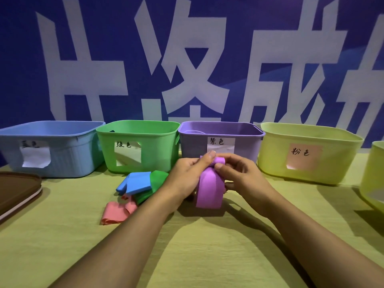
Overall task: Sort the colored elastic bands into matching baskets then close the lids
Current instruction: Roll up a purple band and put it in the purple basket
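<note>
Both hands, left hand [187, 177] and right hand [243, 175], pinch the purple band [209, 190] mid-frame; looks light, floppy, stretchy, best gripped at its folded top

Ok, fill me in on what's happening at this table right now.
A person is sorting elastic bands by colour. Both hands, left hand and right hand, pinch a purple band just in front of the purple basket. A blue band, a green band and a pink band lie in a heap on the table. The blue basket, green basket and yellow-green basket stand open, and a brown lid lies at the left.
</note>
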### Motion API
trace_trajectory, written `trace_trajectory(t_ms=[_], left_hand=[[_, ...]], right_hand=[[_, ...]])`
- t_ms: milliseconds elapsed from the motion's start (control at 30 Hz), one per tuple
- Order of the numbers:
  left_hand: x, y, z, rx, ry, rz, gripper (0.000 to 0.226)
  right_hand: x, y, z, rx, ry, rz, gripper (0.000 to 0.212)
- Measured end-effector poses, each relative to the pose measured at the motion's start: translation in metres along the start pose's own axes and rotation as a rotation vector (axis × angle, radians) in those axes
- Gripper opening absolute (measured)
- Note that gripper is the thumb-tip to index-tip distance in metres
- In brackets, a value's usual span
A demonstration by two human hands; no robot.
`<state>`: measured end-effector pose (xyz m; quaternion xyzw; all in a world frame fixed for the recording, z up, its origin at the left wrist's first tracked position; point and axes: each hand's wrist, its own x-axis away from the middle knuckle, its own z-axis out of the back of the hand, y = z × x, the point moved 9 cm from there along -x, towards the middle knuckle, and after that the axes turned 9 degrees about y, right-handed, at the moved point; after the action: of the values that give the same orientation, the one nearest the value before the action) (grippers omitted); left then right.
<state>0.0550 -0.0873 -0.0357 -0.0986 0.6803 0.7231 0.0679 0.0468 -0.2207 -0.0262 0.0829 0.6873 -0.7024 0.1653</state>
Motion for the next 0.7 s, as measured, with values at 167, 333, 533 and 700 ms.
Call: trace_trajectory(t_ms=[167, 333, 533, 700], left_hand=[[0.001, 0.003, -0.005, 0.066, -0.039, -0.027, 0.039], [0.000, 0.001, -0.012, 0.132, -0.097, -0.023, 0.037], [0.001, 0.001, -0.014, 0.104, -0.132, -0.036, 0.027], [0.000, 0.000, -0.015, 0.056, -0.124, -0.070, 0.019]], right_hand=[[0.000, 0.010, 0.009, 0.021, 0.053, -0.131, 0.060], [0.000, 0.019, 0.013, 0.180, 0.078, -0.186, 0.090], [0.000, 0.012, 0.018, 0.168, 0.152, -0.144, 0.072], [0.001, 0.008, 0.017, 0.169, 0.162, -0.119, 0.068]])
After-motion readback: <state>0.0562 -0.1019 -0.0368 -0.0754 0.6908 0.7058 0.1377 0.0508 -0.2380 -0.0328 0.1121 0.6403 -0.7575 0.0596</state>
